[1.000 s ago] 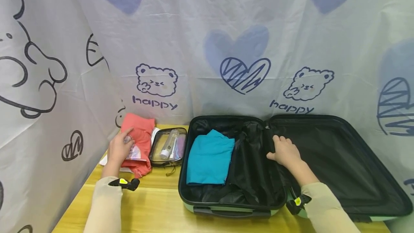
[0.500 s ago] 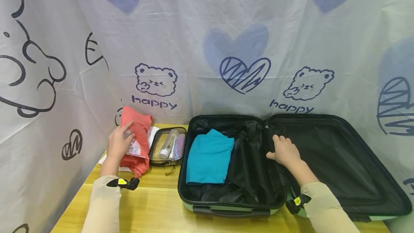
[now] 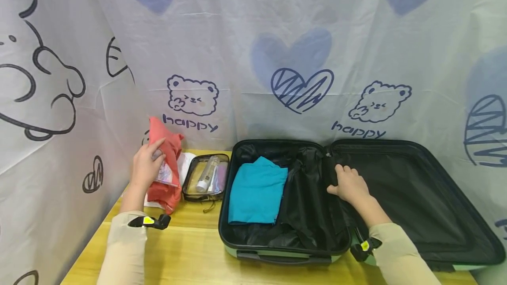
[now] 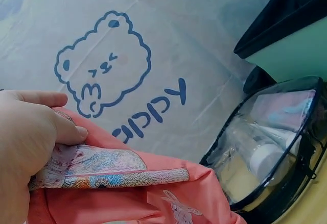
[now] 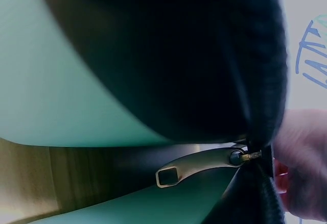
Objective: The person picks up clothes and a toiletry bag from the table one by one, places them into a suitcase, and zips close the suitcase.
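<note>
My left hand (image 3: 146, 164) grips a coral folded garment (image 3: 171, 149) with a printed patch, at the left of the table. The thumb lies over the print in the left wrist view, and the garment (image 4: 179, 198) tilts up at its far end. My right hand (image 3: 351, 186) rests, fingers loosely bent, on the hinge side between the two halves of an open suitcase (image 3: 283, 260). A metal zipper pull (image 5: 196, 165) hangs beside that hand in the right wrist view. Inside the suitcase's left half lies a teal folded garment (image 3: 257, 195).
A clear black-edged pouch (image 3: 192, 198) with a bottle and other toiletries stands between the coral garment and the suitcase. White cloth (image 3: 184, 165) lies under the coral garment. A printed curtain (image 3: 237, 56) hangs behind the wooden table (image 3: 186, 250).
My left hand has raised the coral garment slightly, tipping its far end up and drawing it a little left. More white cloth shows beneath. My right hand has stayed in place.
</note>
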Available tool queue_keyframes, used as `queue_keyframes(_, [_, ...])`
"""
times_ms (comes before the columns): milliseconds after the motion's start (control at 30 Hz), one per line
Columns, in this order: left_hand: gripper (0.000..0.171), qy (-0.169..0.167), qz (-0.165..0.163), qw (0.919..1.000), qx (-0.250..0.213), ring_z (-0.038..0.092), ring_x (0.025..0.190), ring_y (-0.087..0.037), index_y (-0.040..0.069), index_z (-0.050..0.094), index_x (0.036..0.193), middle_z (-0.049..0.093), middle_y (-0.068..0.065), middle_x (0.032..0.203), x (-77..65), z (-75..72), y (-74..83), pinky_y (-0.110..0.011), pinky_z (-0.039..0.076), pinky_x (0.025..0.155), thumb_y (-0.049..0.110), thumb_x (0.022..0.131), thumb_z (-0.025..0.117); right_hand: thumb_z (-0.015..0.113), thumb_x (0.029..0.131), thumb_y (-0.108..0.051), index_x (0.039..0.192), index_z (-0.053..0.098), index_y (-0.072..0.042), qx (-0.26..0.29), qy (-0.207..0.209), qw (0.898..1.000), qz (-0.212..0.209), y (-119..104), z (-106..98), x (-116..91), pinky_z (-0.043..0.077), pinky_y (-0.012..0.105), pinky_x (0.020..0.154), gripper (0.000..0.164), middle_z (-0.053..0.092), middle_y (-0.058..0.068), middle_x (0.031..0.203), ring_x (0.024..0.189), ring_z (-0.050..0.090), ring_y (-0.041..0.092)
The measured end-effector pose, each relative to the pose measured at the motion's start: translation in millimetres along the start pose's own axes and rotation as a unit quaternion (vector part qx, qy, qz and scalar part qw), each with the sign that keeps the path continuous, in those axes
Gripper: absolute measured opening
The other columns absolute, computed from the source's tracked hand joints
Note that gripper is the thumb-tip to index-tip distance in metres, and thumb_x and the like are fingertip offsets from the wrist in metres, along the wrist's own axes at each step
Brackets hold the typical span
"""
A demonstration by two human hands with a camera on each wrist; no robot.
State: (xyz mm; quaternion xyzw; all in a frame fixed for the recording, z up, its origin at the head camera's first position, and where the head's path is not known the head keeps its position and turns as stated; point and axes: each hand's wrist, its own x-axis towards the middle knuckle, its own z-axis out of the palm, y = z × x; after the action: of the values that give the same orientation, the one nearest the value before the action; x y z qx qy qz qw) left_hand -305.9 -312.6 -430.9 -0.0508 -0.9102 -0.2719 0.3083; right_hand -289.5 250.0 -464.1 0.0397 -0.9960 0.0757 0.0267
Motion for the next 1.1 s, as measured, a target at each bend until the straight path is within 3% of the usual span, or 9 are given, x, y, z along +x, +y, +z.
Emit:
queue_keyframes(200, [0.048,0.000,-0.028,0.9995,-0.014,0.056,0.110,-0.046,0.010,0.059,0.134,0.062,-0.026,0.114,-1.1,-0.8,-4.2,-0.060,0.042,0.093,0.004,0.087,0.067,0.075,0.083,-0.031,0.132,0.042,0.008,0.002,-0.001,1.000,0.000,0,-1,0,0.046,0.062,0.088,0.071,0.052,0.033,0.126,0.112,0.051,0.050])
queue_keyframes(367, [0.050,0.004,-0.092,0.9938,-0.062,0.054,0.119,-0.046,0.013,0.059,0.136,0.061,-0.027,0.124,-7.8,5.7,-19.1,-0.058,0.039,0.100,0.007,0.087,0.069,0.074,0.083,-0.031,0.132,0.043,0.008,0.002,0.000,1.000,0.000,1,-1,1,0.046,0.062,0.087,0.070,0.052,0.033,0.125,0.111,0.051,0.050])
queue_keyframes(633, [0.054,-0.031,-0.211,0.9613,-0.175,0.034,0.143,-0.037,0.015,0.051,0.143,0.046,-0.017,0.149,-22.6,23.7,-46.7,-0.051,0.027,0.118,0.010,0.091,0.066,0.074,0.083,-0.032,0.130,0.044,0.008,0.003,-0.002,1.000,-0.002,0,-2,0,0.046,0.061,0.085,0.068,0.053,0.032,0.123,0.109,0.051,0.050])
queue_keyframes(767, [0.055,-0.060,-0.222,0.9614,-0.151,0.034,0.142,-0.041,0.010,0.050,0.143,0.045,-0.023,0.148,-25.8,32.7,-57.0,-0.054,0.028,0.117,0.010,0.090,0.065,0.074,0.083,-0.032,0.130,0.044,0.008,0.002,-0.006,1.000,0.000,-2,-4,0,0.046,0.061,0.085,0.069,0.053,0.032,0.124,0.109,0.052,0.050])
queue_keyframes(900, [0.054,-0.098,-0.221,0.9673,-0.075,0.040,0.136,-0.046,0.008,0.050,0.142,0.046,-0.028,0.144,-30.3,37.8,-66.5,-0.057,0.034,0.110,0.013,0.090,0.063,0.074,0.083,-0.032,0.130,0.044,0.008,0.003,-0.006,1.000,0.000,-2,-4,1,0.046,0.061,0.085,0.069,0.052,0.033,0.124,0.109,0.051,0.050])
queue_keyframes(1100, [0.056,-0.153,-0.219,0.9635,-0.005,0.043,0.130,-0.051,0.006,0.047,0.142,0.047,-0.031,0.142,-37.8,41.5,-78.2,-0.060,0.036,0.106,0.019,0.090,0.061,0.073,0.084,-0.031,0.134,0.041,0.009,0.005,-0.014,1.000,0.010,-2,-3,2,0.044,0.062,0.090,0.072,0.049,0.035,0.130,0.114,0.048,0.052])
